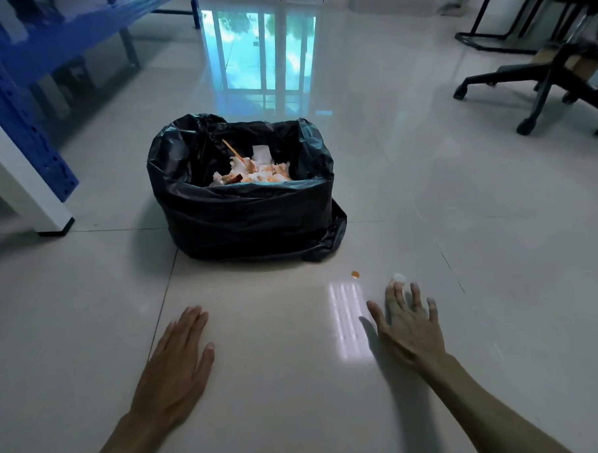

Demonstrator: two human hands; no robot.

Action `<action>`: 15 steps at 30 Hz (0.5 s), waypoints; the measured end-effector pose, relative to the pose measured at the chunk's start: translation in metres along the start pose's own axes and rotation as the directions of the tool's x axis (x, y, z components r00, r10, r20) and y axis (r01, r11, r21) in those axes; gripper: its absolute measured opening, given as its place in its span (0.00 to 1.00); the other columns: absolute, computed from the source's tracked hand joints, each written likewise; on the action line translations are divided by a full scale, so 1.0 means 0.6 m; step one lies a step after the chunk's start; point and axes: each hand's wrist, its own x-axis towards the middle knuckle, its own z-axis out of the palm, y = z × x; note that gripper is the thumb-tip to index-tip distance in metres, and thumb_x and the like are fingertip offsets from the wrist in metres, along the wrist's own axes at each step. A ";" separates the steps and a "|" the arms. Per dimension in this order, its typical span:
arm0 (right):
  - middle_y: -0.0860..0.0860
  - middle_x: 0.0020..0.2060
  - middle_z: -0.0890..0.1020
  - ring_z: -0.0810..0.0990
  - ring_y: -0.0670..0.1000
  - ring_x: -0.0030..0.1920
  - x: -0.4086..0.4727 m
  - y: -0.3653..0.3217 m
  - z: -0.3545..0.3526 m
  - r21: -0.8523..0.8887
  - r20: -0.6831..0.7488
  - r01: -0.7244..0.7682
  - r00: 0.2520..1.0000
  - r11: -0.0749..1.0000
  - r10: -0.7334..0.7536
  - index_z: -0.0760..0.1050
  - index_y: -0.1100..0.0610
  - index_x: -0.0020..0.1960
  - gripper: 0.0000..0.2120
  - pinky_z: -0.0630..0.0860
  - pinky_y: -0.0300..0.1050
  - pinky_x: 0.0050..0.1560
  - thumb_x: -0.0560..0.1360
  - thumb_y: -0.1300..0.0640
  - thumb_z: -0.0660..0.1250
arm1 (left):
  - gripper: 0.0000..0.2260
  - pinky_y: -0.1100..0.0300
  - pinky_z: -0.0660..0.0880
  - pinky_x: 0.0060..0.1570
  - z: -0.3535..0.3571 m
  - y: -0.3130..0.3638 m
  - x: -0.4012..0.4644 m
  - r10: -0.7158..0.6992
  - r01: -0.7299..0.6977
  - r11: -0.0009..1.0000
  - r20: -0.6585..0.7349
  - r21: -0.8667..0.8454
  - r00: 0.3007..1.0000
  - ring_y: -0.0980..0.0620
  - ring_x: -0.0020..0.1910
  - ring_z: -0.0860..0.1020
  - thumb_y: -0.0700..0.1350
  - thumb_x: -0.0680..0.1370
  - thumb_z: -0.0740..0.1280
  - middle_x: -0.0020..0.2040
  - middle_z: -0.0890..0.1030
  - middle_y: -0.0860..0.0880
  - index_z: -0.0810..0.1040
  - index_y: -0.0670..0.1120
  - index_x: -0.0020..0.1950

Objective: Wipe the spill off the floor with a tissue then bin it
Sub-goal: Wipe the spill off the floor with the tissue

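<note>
Head view: my left hand lies low over the glossy tiled floor at near left, palm down, its fingers straight and together, holding nothing. My right hand reaches forward at near right, palm down, its fingers spread and extended. A small white wad of tissue sits at the tips of the index and middle fingers of the right hand; whether it is pressed under them or pinched between them cannot be determined. The spill is a small orange drop on the floor, just left of the tissue and apart from it, near the right front corner of the bin. The bin stands on the floor beyond both hands, centre of the scene, lined with a black bag folded over its rim. Inside the bin lie crumpled white tissues with orange stains. A blue metal rack with a white post stands at far left. Black chair bases on castors stand at far right. A window reflection shows on the floor beyond the bin.
</note>
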 end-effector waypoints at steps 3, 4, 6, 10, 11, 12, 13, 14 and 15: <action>0.55 0.80 0.42 0.37 0.55 0.78 0.035 -0.029 -0.008 0.081 0.011 -0.005 1.000 0.997 0.004 0.40 0.58 0.80 0.40 0.36 0.59 0.75 0.79 0.32 0.37 | 0.28 0.60 0.46 0.76 -0.005 0.007 0.003 0.021 -0.022 1.000 -0.045 -0.004 0.999 0.62 0.78 0.50 0.58 0.81 0.44 0.80 0.55 0.56 0.56 0.51 0.79; 0.56 0.80 0.42 0.37 0.55 0.78 0.045 -0.047 -0.009 0.100 0.007 0.011 1.000 0.995 -0.012 0.40 0.59 0.80 0.40 0.36 0.59 0.76 0.79 0.32 0.37 | 0.27 0.60 0.46 0.76 -0.007 0.007 0.005 0.027 -0.027 1.000 -0.049 -0.008 0.998 0.62 0.78 0.51 0.58 0.81 0.44 0.79 0.56 0.56 0.57 0.51 0.79; 0.56 0.80 0.42 0.36 0.54 0.78 0.056 -0.101 -0.004 0.121 -0.011 0.088 0.996 0.989 -0.087 0.40 0.60 0.80 0.40 0.35 0.58 0.75 0.79 0.32 0.38 | 0.27 0.60 0.47 0.76 -0.007 0.004 0.009 0.028 -0.029 0.999 -0.051 -0.018 0.998 0.62 0.78 0.50 0.57 0.81 0.44 0.79 0.56 0.57 0.57 0.51 0.79; 0.61 0.79 0.50 0.43 0.59 0.79 0.041 -0.250 0.027 0.115 -0.015 0.375 0.927 0.920 -0.376 0.47 0.64 0.80 0.40 0.40 0.62 0.76 0.81 0.34 0.41 | 0.26 0.58 0.49 0.76 -0.004 0.003 0.009 0.040 -0.040 0.999 -0.048 -0.005 0.998 0.62 0.78 0.51 0.55 0.81 0.45 0.79 0.57 0.56 0.59 0.50 0.79; 0.63 0.79 0.54 0.47 0.61 0.79 0.025 -0.286 0.035 0.115 -0.020 0.454 0.890 0.884 -0.455 0.51 0.65 0.79 0.41 0.43 0.64 0.76 0.80 0.34 0.40 | 0.26 0.58 0.49 0.76 -0.004 0.003 0.009 0.047 -0.047 0.999 -0.049 -0.010 0.998 0.62 0.78 0.51 0.54 0.81 0.44 0.79 0.58 0.55 0.59 0.49 0.79; 0.63 0.78 0.56 0.49 0.62 0.79 0.007 -0.317 0.044 0.117 -0.040 0.535 0.844 0.837 -0.534 0.53 0.66 0.78 0.42 0.44 0.65 0.76 0.80 0.33 0.38 | 0.26 0.58 0.49 0.76 -0.005 0.003 0.009 0.050 -0.051 0.998 -0.050 -0.023 0.997 0.61 0.78 0.52 0.54 0.81 0.44 0.79 0.58 0.55 0.59 0.49 0.79; 0.62 0.78 0.56 0.48 0.61 0.79 -0.015 -0.342 0.050 0.123 -0.037 0.598 0.800 0.792 -0.599 0.53 0.65 0.78 0.42 0.41 0.64 0.76 0.80 0.33 0.38 | 0.26 0.59 0.48 0.76 -0.006 0.003 0.008 0.050 -0.052 0.998 -0.051 -0.039 0.997 0.62 0.78 0.52 0.54 0.81 0.44 0.79 0.58 0.55 0.59 0.49 0.78; 0.61 0.79 0.53 0.45 0.58 0.79 -0.037 -0.360 0.055 0.126 -0.018 0.638 0.767 0.759 -0.642 0.51 0.64 0.79 0.40 0.38 0.62 0.76 0.81 0.34 0.40 | 0.26 0.60 0.48 0.76 -0.008 0.004 0.008 0.049 -0.052 0.997 -0.049 -0.059 0.998 0.62 0.78 0.52 0.54 0.81 0.43 0.79 0.58 0.55 0.59 0.50 0.78; 0.58 0.80 0.51 0.42 0.56 0.79 -0.056 -0.368 0.058 0.129 -0.002 0.662 0.745 0.739 -0.667 0.49 0.61 0.80 0.37 0.35 0.60 0.76 0.82 0.36 0.42 | 0.26 0.61 0.47 0.76 -0.009 0.005 0.007 0.047 -0.051 0.996 -0.046 -0.074 0.998 0.63 0.78 0.51 0.55 0.81 0.43 0.79 0.58 0.56 0.59 0.50 0.78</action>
